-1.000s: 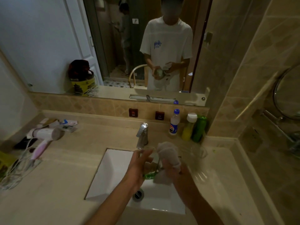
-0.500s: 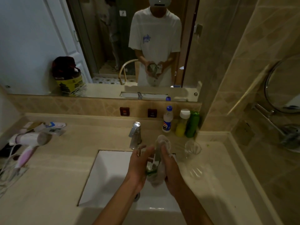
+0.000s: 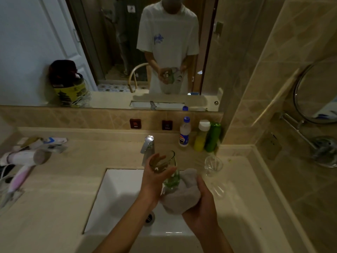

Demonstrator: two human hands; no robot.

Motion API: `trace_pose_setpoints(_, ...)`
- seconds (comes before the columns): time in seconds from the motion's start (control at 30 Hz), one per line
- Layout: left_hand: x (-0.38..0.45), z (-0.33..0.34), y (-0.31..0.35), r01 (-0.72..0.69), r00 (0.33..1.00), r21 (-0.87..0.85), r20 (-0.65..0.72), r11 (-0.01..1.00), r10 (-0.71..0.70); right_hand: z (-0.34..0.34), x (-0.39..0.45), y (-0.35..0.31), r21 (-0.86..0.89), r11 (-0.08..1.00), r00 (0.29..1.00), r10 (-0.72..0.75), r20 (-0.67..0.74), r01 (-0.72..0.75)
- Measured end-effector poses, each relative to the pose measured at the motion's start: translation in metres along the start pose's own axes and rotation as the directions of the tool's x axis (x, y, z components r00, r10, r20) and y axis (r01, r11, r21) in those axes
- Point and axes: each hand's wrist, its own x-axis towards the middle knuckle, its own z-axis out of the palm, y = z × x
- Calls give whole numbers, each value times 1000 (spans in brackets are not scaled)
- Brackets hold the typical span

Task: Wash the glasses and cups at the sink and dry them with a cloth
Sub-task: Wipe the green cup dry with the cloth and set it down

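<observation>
Glass (image 3: 166,168) is held above the sink (image 3: 118,194), just right of the basin's middle and near the tap (image 3: 148,148), which stands at the far edge of the basin. The glass is tilted, with its open mouth toward the far side and its green-tinted base toward the near side. The left hand (image 3: 155,177) grips the glass around its wall, fingers curled behind it and visible through the rim, thumb across the near side. The cloth (image 3: 182,193), a grey bunched mass, touches the base of the glass from the right and below. The right hand (image 3: 202,207) holds the cloth from underneath, fingers wrapped into the bundle; the fingertips are hidden in the fabric. A second glass (image 3: 213,164), clear, stands upright on the counter (image 3: 54,207) to the right of the sink, apart from both hands. Three bottles stand at the far right corner of the counter: a white bottle (image 3: 184,133) with a blue cap, a yellow bottle (image 3: 201,137) with a white cap, and a green bottle (image 3: 213,136), the last two touching. A hairdryer (image 3: 23,161) lies on the far left of the counter. The mirror (image 3: 109,52) above the counter reflects the person holding the glass and cloth.
</observation>
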Motion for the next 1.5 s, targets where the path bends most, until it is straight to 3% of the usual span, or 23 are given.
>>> trace_pose_setpoints(0.13,-18,11,-7,-6,996,2,94,1000,5,6,9,-1,94,996,1000,-8,4,7)
trace_pose_setpoints(0.23,-16,11,-6,-29,996,1,79,1000,29,7,6,3,149,989,1000,21,-21,-17)
trace_pose_setpoints(0.37,-9,5,-1,-54,997,50,52,997,51,12,-6,9,117,989,994,97,-48,-91)
trace_pose_setpoints(0.57,-7,2,2,8,998,-116,59,993,-1,7,-12,-3,11,998,998,55,-28,-55)
trace_pose_setpoints(0.67,-23,15,-6,-4,992,-57,125,998,11,2,-4,0,58,998,998,18,-62,-14)
trace_pose_setpoints(0.8,-22,19,-15,-41,993,22,115,999,38,1,-7,4,132,991,991,26,-134,-9)
trace_pose_setpoints(0.97,-14,14,-19,-102,986,167,149,981,77,-5,-18,3,106,989,976,124,-178,-106)
trace_pose_setpoints(1.13,-1,7,-20,-55,996,133,83,990,44,-26,-23,-3,61,988,976,153,-153,-145)
trace_pose_setpoints(1.27,-1,-6,-28,33,999,-23,-4,999,-33,-56,-19,-16,-98,995,976,-24,-218,3)
trace_pose_setpoints(1.37,-9,-13,-31,93,995,-94,-17,991,-95,-88,-12,-35,-316,949,960,-86,-266,-3)
trace_pose_setpoints(1.43,-16,-16,-32,161,986,-162,-11,974,-165,-111,-5,-48,-571,813,916,-137,-378,-113)
trace_pose_setpoints(1.5,-23,-22,-35,224,974,-215,7,950,-228,-135,4,-63,-717,648,855,-195,-481,-256)
